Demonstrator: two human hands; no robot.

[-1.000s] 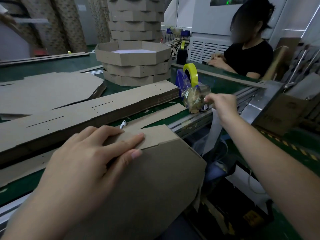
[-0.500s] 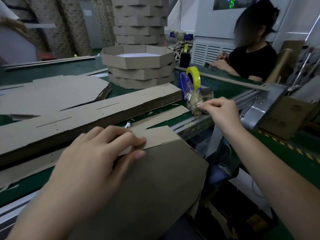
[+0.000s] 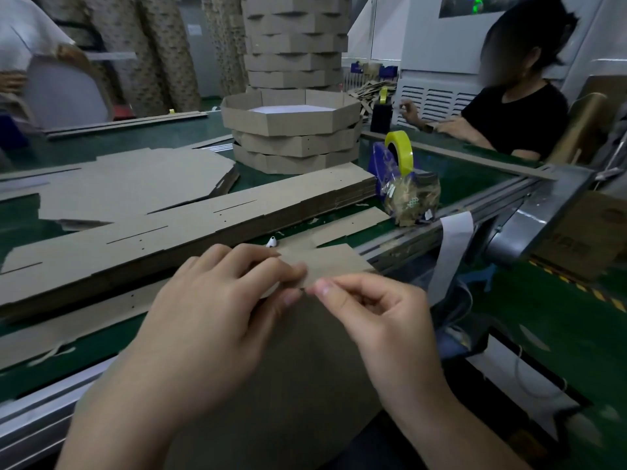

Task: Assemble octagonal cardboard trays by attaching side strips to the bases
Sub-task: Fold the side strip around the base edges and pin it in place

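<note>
A brown octagonal cardboard base [image 3: 288,385] leans against the table's near edge, tilted towards me. A cardboard side strip [image 3: 334,262] runs along its top edge. My left hand [image 3: 217,313] lies flat over the strip and base and presses them together. My right hand [image 3: 376,320] is pinched thumb to forefinger at the strip's lower edge, touching my left fingertips. It seems to hold a thin clear piece of tape, which barely shows.
A blue tape dispenser with a yellow roll [image 3: 398,154] stands at the right. Stacked side strips [image 3: 190,228], flat bases [image 3: 135,188] and finished trays [image 3: 291,137] fill the green table. A white earbud [image 3: 271,241] lies near. A person in black [image 3: 515,110] sits opposite.
My right hand has left the tape dispenser and come back to the strip, meeting my left fingertips. My left hand has stayed on the strip and base.
</note>
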